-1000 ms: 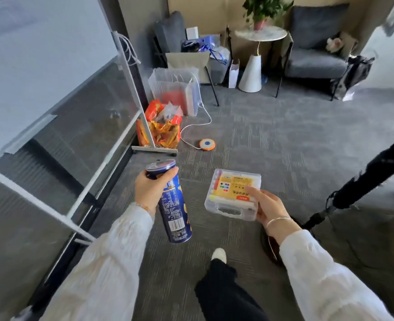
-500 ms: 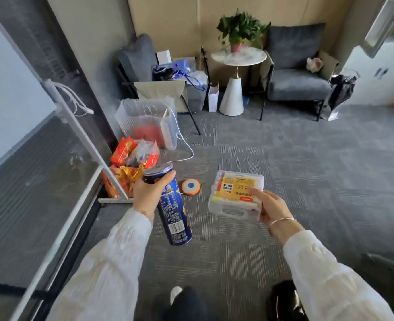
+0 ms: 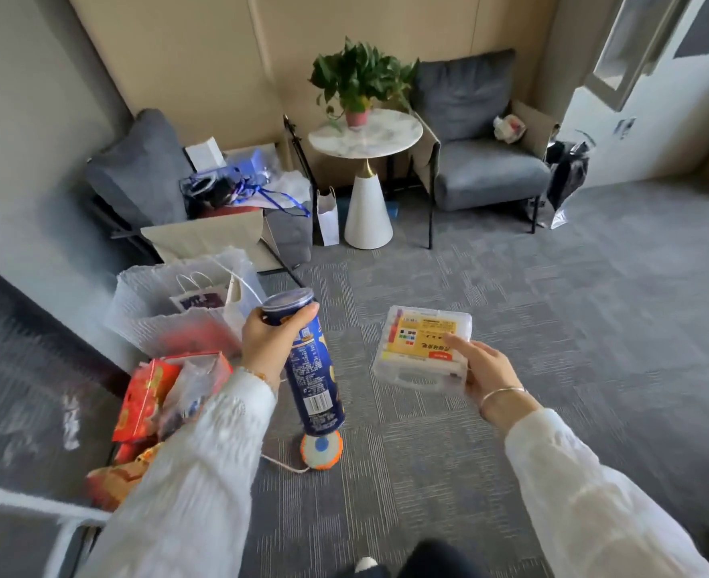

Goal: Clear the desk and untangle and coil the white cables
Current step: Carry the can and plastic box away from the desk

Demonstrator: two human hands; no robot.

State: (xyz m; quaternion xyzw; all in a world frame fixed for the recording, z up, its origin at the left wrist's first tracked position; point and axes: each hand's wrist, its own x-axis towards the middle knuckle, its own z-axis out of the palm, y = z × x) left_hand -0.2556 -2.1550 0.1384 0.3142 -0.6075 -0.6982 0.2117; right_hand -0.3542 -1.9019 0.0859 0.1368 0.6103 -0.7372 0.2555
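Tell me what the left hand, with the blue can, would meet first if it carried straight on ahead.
Most likely the translucent plastic bag on the floor just beyond the left hand and blue can; depth is hard to judge from this one view.

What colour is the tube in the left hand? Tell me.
Dark blue tube, seen in the head view.

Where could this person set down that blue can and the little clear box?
Bare grey carpet lies open between the round white side table, the grey armchair and the clear plastic box. The left side is crowded: red snack packets, a translucent bag and an orange-rimmed disc below the blue can.
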